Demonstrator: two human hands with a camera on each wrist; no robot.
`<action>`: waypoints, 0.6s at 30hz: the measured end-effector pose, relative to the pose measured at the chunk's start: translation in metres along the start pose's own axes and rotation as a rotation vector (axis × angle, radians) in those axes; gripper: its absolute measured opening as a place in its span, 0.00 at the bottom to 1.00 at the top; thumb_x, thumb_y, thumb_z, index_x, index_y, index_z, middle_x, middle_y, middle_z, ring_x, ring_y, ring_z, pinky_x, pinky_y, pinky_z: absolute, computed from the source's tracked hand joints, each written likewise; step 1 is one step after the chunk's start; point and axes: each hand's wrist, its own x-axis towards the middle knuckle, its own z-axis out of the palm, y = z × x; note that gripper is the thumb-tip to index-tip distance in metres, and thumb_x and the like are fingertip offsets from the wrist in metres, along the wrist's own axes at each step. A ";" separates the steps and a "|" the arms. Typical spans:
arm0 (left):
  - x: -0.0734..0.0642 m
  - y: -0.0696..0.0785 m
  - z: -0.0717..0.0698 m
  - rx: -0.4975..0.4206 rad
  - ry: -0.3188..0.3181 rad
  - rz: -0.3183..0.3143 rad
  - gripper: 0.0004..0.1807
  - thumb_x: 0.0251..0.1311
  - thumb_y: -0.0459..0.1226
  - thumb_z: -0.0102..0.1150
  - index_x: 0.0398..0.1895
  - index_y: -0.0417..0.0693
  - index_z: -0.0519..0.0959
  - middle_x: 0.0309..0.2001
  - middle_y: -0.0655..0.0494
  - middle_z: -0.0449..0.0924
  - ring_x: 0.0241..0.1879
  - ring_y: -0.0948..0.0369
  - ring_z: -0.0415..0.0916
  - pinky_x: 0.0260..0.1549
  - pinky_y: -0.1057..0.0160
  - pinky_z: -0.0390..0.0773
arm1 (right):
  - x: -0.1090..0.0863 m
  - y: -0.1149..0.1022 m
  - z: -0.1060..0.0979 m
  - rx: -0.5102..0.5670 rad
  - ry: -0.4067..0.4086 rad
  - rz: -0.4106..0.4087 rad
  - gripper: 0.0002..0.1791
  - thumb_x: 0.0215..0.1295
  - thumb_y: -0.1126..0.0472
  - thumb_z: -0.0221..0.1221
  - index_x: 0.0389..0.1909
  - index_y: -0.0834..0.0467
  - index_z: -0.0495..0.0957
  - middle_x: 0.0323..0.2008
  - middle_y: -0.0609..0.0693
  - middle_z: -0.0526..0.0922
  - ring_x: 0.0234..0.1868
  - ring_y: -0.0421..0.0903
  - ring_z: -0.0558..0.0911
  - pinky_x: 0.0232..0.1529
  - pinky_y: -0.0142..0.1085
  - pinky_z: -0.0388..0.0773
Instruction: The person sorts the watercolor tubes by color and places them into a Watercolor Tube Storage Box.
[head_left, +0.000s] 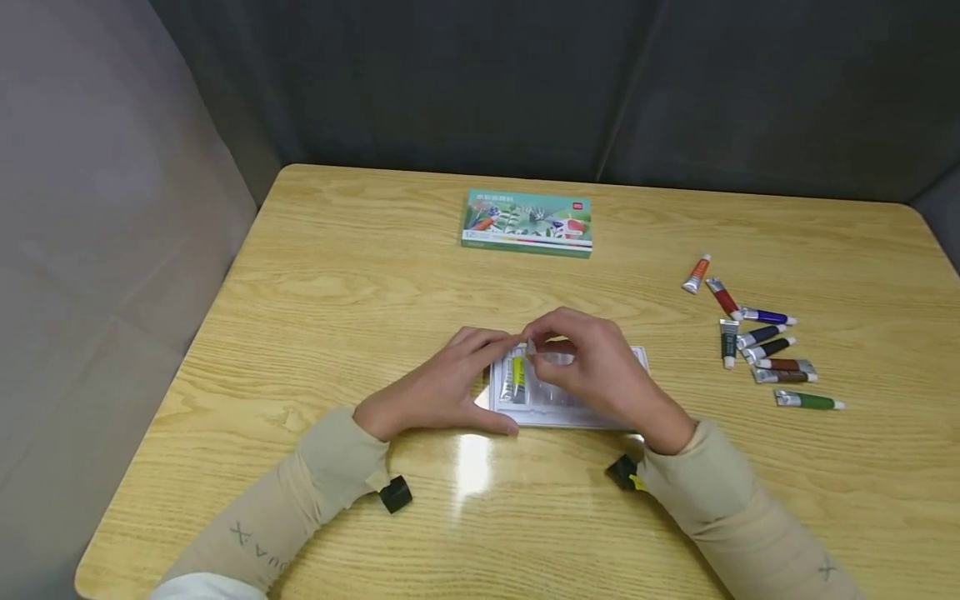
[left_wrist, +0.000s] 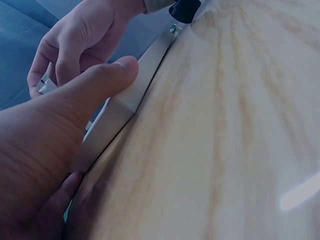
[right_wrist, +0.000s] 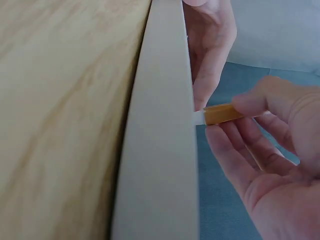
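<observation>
My right hand (head_left: 592, 358) pinches a yellow-orange paint tube (right_wrist: 220, 114) between thumb and fingers, its white cap pointing down at the tray. In the head view only the tube's pale crimped end shows. Under it lies a white plastic tray (head_left: 577, 419) with clear moulded slots. A bright yellow paint tube (head_left: 518, 373) lies in the tray's left end, beside a silvery one that is partly shaded. My left hand (head_left: 442, 379) holds the tray's left end, thumb along the front edge and fingers at the back corner, the fingertips close to the right hand.
A green illustrated paint box (head_left: 527, 223) lies flat behind the tray. On the right are several loose paint tubes, among them an orange one (head_left: 697, 273), a red one (head_left: 723, 298), a blue one (head_left: 768, 317) and a green one (head_left: 810, 401).
</observation>
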 end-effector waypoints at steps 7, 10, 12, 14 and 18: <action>0.001 0.000 0.000 -0.009 -0.007 0.000 0.61 0.49 0.66 0.75 0.83 0.56 0.57 0.77 0.62 0.62 0.74 0.62 0.57 0.75 0.56 0.67 | 0.000 0.002 0.002 -0.117 0.002 -0.052 0.12 0.62 0.69 0.70 0.45 0.56 0.85 0.45 0.49 0.88 0.48 0.46 0.89 0.50 0.43 0.88; 0.001 0.000 -0.001 -0.014 -0.009 -0.005 0.61 0.49 0.66 0.75 0.83 0.54 0.57 0.77 0.61 0.62 0.74 0.62 0.57 0.75 0.56 0.67 | 0.000 0.003 0.003 -0.146 -0.013 -0.065 0.11 0.62 0.68 0.70 0.45 0.56 0.86 0.45 0.49 0.88 0.47 0.46 0.89 0.50 0.43 0.87; 0.001 0.001 -0.001 -0.014 -0.009 -0.008 0.61 0.49 0.66 0.75 0.83 0.55 0.57 0.77 0.61 0.62 0.74 0.63 0.57 0.75 0.55 0.67 | 0.000 0.003 0.003 -0.161 -0.031 -0.073 0.11 0.63 0.68 0.70 0.45 0.55 0.86 0.45 0.48 0.88 0.47 0.45 0.89 0.50 0.44 0.87; 0.001 0.001 -0.001 -0.011 -0.008 -0.010 0.60 0.49 0.66 0.75 0.83 0.56 0.58 0.77 0.61 0.62 0.74 0.62 0.57 0.75 0.55 0.67 | 0.000 0.003 0.004 -0.176 -0.050 -0.082 0.12 0.63 0.68 0.70 0.46 0.54 0.87 0.46 0.48 0.88 0.48 0.45 0.88 0.51 0.45 0.87; 0.000 0.001 -0.001 -0.004 -0.009 -0.015 0.60 0.49 0.66 0.74 0.82 0.55 0.58 0.78 0.61 0.61 0.75 0.62 0.57 0.75 0.55 0.67 | -0.001 0.003 0.004 -0.208 -0.082 -0.108 0.11 0.63 0.68 0.70 0.45 0.53 0.87 0.46 0.47 0.87 0.48 0.44 0.87 0.52 0.45 0.86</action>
